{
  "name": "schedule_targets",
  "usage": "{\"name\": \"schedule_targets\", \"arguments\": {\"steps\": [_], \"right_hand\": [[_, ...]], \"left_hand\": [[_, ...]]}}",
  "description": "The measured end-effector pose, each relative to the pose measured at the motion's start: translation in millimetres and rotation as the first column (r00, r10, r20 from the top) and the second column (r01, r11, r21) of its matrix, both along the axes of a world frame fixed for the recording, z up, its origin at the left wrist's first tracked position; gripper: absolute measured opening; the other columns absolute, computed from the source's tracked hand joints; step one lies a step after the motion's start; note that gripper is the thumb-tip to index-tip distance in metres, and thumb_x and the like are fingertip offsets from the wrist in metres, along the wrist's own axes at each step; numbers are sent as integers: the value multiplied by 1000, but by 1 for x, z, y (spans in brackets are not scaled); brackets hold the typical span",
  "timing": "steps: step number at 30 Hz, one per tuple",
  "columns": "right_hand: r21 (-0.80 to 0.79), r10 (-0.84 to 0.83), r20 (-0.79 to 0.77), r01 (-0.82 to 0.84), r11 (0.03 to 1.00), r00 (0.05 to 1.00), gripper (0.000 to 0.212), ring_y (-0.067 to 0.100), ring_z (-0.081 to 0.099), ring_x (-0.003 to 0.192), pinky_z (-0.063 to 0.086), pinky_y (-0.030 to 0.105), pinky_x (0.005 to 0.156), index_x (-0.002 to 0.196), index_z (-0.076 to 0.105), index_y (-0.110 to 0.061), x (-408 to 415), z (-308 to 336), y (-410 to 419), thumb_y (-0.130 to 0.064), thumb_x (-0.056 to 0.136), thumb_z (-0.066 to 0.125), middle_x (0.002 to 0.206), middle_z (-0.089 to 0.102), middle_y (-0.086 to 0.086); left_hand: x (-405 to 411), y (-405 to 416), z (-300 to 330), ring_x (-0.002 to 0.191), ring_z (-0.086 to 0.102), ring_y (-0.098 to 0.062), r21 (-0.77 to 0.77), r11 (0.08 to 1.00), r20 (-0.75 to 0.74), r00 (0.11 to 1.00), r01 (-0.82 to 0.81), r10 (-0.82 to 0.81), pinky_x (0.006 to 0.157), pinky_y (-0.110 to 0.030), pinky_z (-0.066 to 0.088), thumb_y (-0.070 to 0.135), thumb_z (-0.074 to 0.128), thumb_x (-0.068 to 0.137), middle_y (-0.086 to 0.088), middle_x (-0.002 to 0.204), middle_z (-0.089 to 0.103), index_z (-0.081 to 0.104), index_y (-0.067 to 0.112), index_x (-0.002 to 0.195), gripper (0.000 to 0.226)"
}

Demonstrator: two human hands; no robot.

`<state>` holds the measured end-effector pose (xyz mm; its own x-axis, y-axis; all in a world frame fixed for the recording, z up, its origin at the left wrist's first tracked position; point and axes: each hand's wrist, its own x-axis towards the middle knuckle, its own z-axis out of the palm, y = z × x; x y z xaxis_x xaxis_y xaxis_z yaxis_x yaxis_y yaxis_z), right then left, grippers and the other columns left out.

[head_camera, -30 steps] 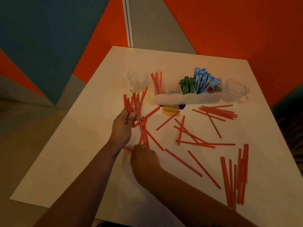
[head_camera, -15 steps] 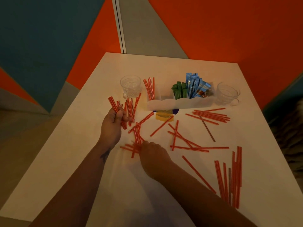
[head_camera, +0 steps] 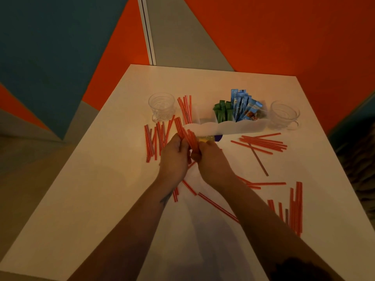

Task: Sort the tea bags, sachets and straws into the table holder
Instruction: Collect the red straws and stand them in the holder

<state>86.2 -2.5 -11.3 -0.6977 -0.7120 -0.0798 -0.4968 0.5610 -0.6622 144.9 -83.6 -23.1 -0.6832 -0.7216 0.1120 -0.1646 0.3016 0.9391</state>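
Together, both hands meet over the middle of the white matte surface (head_camera: 113, 195): the left hand (head_camera: 174, 157) curls its fingers round a bundle of thin red-and-white striped straws (head_camera: 185, 135), and the right hand (head_camera: 211, 159) pinches the lower end of the same bundle, so the stiff sticks fan up and away between them, their tips reaching the scalloped front wall of the table holder (head_camera: 227, 127). That holder is a long, low white trough with a wavy cut edge; its left compartment has a few striped straws standing upright (head_camera: 185, 106), the middle holds flat green sachets (head_camera: 222, 111), and the right holds glossy blue sachets (head_camera: 241, 102) leaning fanwise. A yellow-and-purple packet (head_camera: 211, 137) lies just in front of the holder, partly hidden by the hands. Loose straws lie flat on the surface in several clusters: a parallel group to the left (head_camera: 156, 138), a sheaf to the right below the holder (head_camera: 263, 142), and a tidy row near the right edge (head_camera: 295, 207). Two clear, faceted glass cups with handles flank the holder, one at its left (head_camera: 161, 107), one at its right (head_camera: 284, 114).
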Motion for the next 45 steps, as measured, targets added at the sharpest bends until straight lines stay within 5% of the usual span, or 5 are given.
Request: {"name": "schedule_targets", "arguments": {"steps": [7, 18, 25, 35, 45], "right_hand": [[-40, -132, 110, 137, 990, 985, 18, 17, 60, 93, 50, 33, 93, 107, 60, -13, -18, -22, 5, -23, 94, 52, 101, 62, 3], [-216, -99, 138, 127, 968, 985, 11, 3, 57, 69, 43, 15, 65, 87, 56, -20, -39, -8, -4, -22, 96, 50, 78, 59, -6], [-474, -212, 56, 213, 854, 976, 7, 13, 61, 71, 49, 22, 68, 93, 59, -15, -93, 37, -48, -19, 94, 53, 80, 63, 1], [-138, -141, 3, 140, 981, 990, 22, 27, 63, 93, 44, 26, 72, 105, 63, -1, -123, 4, -88, -16, 93, 54, 103, 67, 16], [112, -33, -161, 51, 992, 986, 16, 26, 62, 87, 48, 31, 69, 97, 64, -5, -138, 0, -97, -16, 89, 57, 98, 66, 12]], "left_hand": [[1, -1, -25, 77, 56, 3, -28, 998, 71, 996, 54, -52, 65, -4, 43, 22, 41, 99, 13, 87, 63, 63, 21, 99, 22], [-17, -20, -17, 82, 60, -16, -60, 998, 10, 1000, 10, -9, 76, -28, 49, 23, 50, 94, -6, 86, 63, 64, 14, 81, 22], [-80, -67, 24, 74, 52, -7, -226, 973, -26, 999, -53, 48, 60, -8, 35, 27, 58, 90, 1, 82, 60, 71, 15, 91, 18], [-104, -95, 7, 73, 65, -24, -157, 987, 263, 965, 37, 6, 73, -40, 57, 19, 74, 77, -2, 70, 62, 64, 12, 71, 14], [-110, -102, 8, 81, 67, -19, -285, 956, 339, 940, 65, 37, 72, -27, 51, 16, 79, 71, -5, 86, 72, 68, 10, 96, 28]]}}
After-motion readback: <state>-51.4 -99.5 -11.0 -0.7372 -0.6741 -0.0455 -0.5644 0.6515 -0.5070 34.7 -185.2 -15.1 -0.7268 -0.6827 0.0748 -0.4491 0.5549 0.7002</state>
